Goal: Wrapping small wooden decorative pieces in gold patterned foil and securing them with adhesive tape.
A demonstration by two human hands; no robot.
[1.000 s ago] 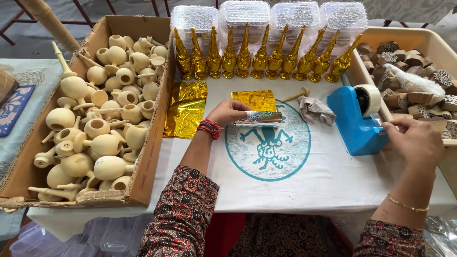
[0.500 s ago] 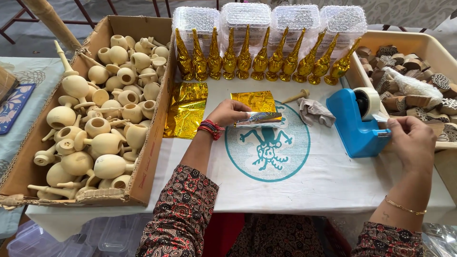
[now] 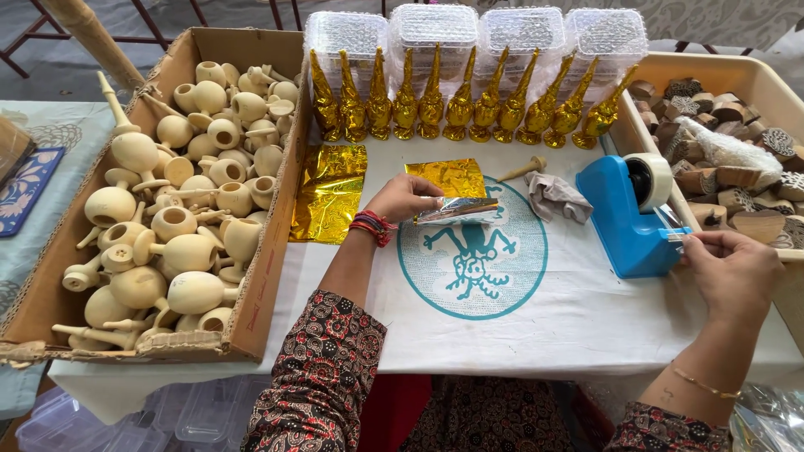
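Note:
My left hand rests on the white cloth and pinches a folded piece of foil, silver side up, over a gold foil sheet. My right hand is at the front of the blue tape dispenser, its fingers closed on the clear tape end at the cutter. A tape roll sits on top of the dispenser.
A cardboard box of plain wooden pieces stands left. A second gold foil sheet lies beside it. Several gold-wrapped pieces line up before clear plastic tubs. A tray of carved wooden blocks sits right. A crumpled cloth lies near the dispenser.
My right hand has moved a little left, up to the dispenser's cutter, and taken the tape end. My left hand stays on the folded foil.

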